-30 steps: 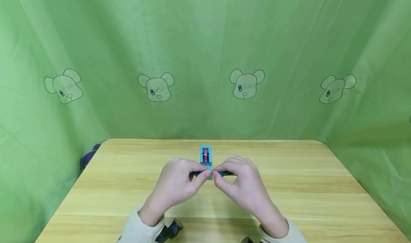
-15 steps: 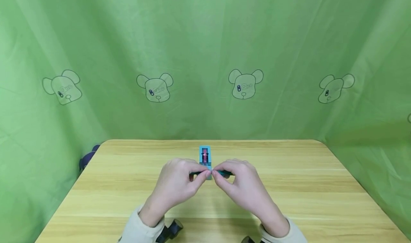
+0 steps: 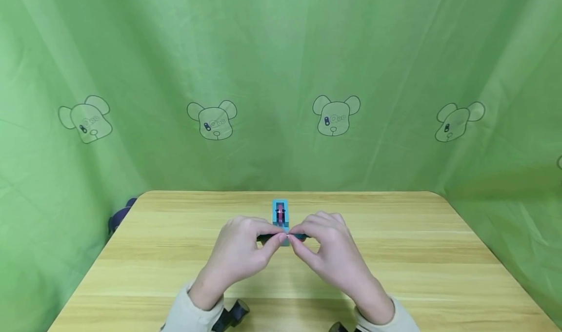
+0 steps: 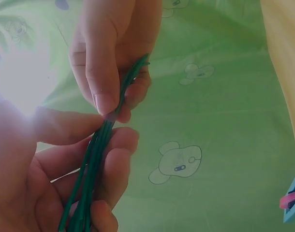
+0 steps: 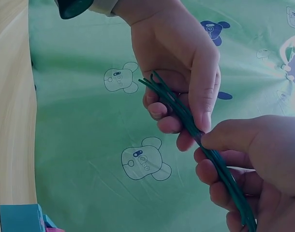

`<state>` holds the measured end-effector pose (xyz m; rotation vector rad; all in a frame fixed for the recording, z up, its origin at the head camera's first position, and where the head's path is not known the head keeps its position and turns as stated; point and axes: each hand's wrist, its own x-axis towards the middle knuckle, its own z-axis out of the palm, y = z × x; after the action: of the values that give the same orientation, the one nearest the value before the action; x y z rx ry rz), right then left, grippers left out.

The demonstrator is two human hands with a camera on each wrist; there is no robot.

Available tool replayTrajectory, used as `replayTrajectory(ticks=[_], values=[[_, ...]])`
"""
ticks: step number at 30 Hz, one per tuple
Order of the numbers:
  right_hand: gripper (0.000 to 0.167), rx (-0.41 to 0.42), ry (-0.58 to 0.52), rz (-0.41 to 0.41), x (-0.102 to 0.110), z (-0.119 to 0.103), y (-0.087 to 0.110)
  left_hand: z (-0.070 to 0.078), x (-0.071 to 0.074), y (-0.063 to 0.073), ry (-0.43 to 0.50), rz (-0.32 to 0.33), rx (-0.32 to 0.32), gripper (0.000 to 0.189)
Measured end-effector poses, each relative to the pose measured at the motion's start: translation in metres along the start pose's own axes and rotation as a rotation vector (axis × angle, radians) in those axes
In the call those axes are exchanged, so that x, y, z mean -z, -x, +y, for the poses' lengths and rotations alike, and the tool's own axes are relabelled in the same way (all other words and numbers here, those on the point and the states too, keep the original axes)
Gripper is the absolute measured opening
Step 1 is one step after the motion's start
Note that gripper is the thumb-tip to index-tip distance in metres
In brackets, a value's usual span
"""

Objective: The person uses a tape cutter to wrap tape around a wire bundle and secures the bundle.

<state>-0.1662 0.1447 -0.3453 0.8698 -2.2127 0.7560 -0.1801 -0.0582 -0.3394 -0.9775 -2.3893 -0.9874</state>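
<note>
A bundle of thin green strands (image 5: pixel 230 186) is held above the table between both hands. My left hand (image 3: pixel 241 244) pinches it near its middle with thumb and index finger, the other fingers curled beneath. From the other side my right hand (image 3: pixel 332 244) pinches it too, thumb tip right beside the left one. In the left wrist view the strands (image 4: pixel 92 166) run along the left palm, and their other end sticks out past the right fingers. Beyond the hands stands a blue tape dispenser (image 3: pixel 280 223) with a pink reel, its near end partly hidden by the fingertips.
The wooden table (image 3: pixel 175 215) reaches back to a green curtain (image 3: pixel 281 161) printed with bear outlines. A black wrist device (image 3: pixel 232 316) shows by the left cuff. Something dark purple (image 3: pixel 118 218) lies past the table's left edge.
The right fingertips have shifted slightly left along with the bundle, and less of it shows past them on the right. Both hands keep pinching; the dispenser stays put.
</note>
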Motion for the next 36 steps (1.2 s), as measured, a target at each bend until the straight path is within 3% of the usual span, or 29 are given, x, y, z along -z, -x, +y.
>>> replayTrajectory(ticks=[7,11,19,27,36], values=[[0.010,0.065,0.045,0.026,-0.001,0.000,0.000,0.001,0.000,0.000,-0.021,-0.071,0.083,0.016],[0.008,0.037,0.043,0.017,-0.002,0.000,0.001,0.001,-0.002,0.000,-0.038,-0.054,0.102,0.013],[0.006,-0.073,0.016,-0.004,-0.003,-0.002,0.002,-0.001,-0.008,0.000,-0.078,0.059,0.007,0.007],[0.004,-0.179,-0.029,-0.042,-0.002,-0.002,0.003,-0.003,-0.011,-0.001,-0.166,0.097,-0.116,0.005],[0.006,-0.252,-0.059,-0.105,0.000,-0.001,0.002,-0.002,-0.011,-0.001,-0.213,0.103,-0.154,0.005]])
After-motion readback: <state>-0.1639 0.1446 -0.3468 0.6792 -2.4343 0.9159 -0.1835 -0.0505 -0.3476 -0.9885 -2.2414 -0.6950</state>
